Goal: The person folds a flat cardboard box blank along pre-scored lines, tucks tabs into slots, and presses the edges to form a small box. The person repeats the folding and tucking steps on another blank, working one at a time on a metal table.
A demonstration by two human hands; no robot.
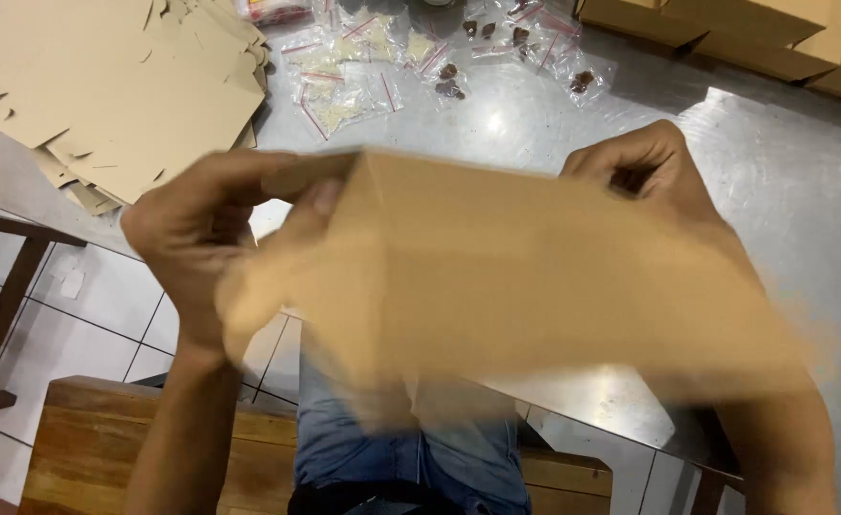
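Note:
A brown cardboard box blank (497, 277), blurred by motion, fills the middle of the head view. My left hand (201, 238) grips its left end, thumb on the near face and fingers over the top edge. My right hand (645, 172) clasps the far upper right edge with curled fingers; its wrist is hidden behind the cardboard.
A stack of flat cardboard blanks (115, 86) lies at the far left of the steel table (792, 191). Several small clear bags of light and dark pieces (440, 57) sit at the back. Folded cardboard boxes (754, 38) stand at the far right. A wooden bench (106, 439) is below.

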